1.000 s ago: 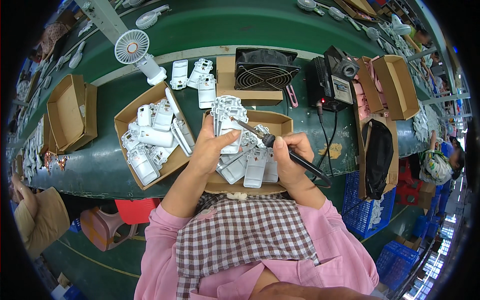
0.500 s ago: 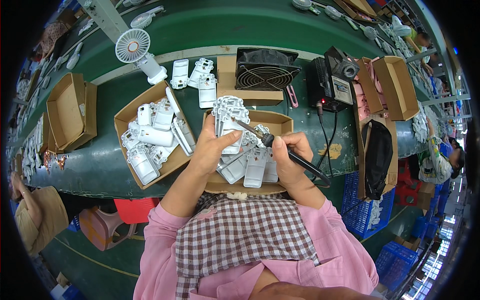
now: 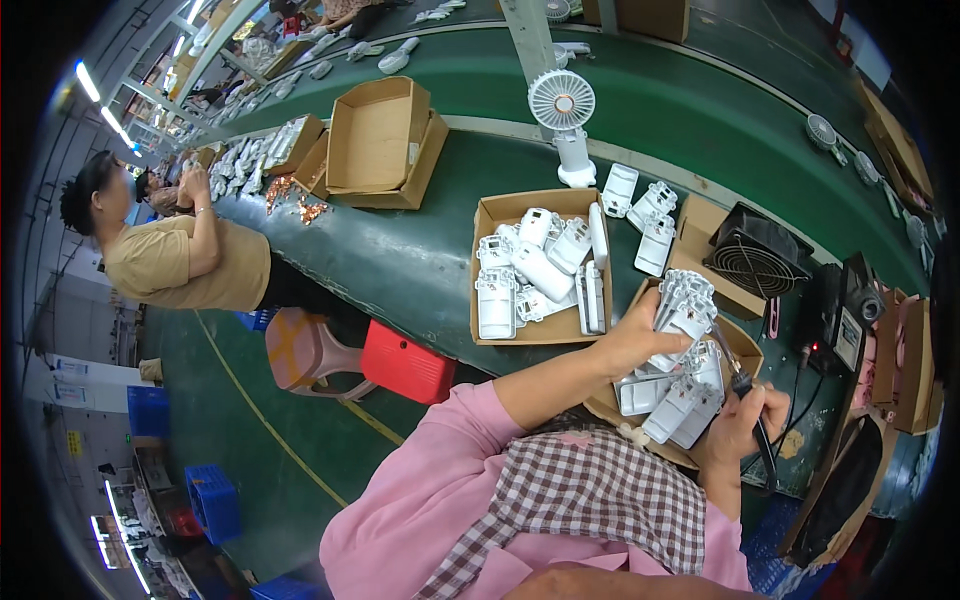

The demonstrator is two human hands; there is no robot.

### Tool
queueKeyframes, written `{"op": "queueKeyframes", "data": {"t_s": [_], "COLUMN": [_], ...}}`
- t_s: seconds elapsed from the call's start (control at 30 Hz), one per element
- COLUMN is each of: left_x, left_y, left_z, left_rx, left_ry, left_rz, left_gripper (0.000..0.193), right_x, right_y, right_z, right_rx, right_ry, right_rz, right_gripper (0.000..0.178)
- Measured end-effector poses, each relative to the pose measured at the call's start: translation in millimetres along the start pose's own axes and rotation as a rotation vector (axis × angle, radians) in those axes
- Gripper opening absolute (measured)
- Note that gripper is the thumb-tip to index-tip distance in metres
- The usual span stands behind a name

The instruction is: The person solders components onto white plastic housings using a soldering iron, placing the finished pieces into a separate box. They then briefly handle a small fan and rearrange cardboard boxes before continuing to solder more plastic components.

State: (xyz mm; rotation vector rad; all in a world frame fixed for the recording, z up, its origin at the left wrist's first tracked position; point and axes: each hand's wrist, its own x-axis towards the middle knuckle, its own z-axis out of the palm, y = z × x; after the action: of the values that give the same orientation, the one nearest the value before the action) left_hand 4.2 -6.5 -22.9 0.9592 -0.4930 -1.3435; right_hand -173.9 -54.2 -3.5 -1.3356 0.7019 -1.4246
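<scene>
My left hand (image 3: 640, 335) is closed round a small stack of white plastic casings (image 3: 686, 298), held up over a cardboard box. In my right hand (image 3: 742, 425) is a soldering iron (image 3: 741, 382), gripped by its dark handle. Its metal shaft points up toward the casings; its tip is close beside their right edge, and I cannot tell whether it touches. More white casings (image 3: 682, 408) lie jumbled in the cardboard box (image 3: 745, 345) beneath my hands. To the left, another cardboard box (image 3: 482, 215) holds several white casings (image 3: 545, 268).
A white handheld fan (image 3: 562, 110) stands behind the boxes, near loose casings (image 3: 655, 245). At right are a black cooling fan (image 3: 755, 250) and a black soldering station (image 3: 838, 310) with cables. Stacked cardboard trays (image 3: 375, 140) sit farther left. A person (image 3: 190, 250) works beyond a red stool (image 3: 408, 362).
The view has swung left, so the bench appears farther right and the person at left shows more fully. Both hands keep their holds; the iron's tip has shifted toward the casings' right edge.
</scene>
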Motion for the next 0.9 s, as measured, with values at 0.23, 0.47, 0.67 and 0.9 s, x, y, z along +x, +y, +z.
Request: {"op": "queueKeyframes", "data": {"t_s": [0.23, 0.47, 0.67, 0.9], "left_x": [5.5, 3.7, 0.4, 5.4], "left_y": [17.6, 13.4, 11.7, 0.5], "left_z": [1.8, 3.4, 5.8, 6.8], "left_rx": [-0.479, -0.288, -0.028, 0.387], "left_ry": [-0.157, -0.080, -0.002, 0.149], "left_rz": [-0.132, -0.090, 0.034, 0.316], "left_gripper": [0.052, 0.052, 0.048, 0.051], "right_x": [2.5, 2.2, 2.4, 0.3], "right_y": [2.9, 3.1, 5.0, -1.6], "right_z": [-0.3, -3.8, -5.6, -7.2], "right_rx": [0.078, 0.108, 0.055, 0.087], "right_ry": [0.020, -0.018, -0.028, 0.002], "right_rz": [-0.036, -0.080, -0.150, -0.067], "right_gripper": [0.023, 0.018, 0.026, 0.021]}}
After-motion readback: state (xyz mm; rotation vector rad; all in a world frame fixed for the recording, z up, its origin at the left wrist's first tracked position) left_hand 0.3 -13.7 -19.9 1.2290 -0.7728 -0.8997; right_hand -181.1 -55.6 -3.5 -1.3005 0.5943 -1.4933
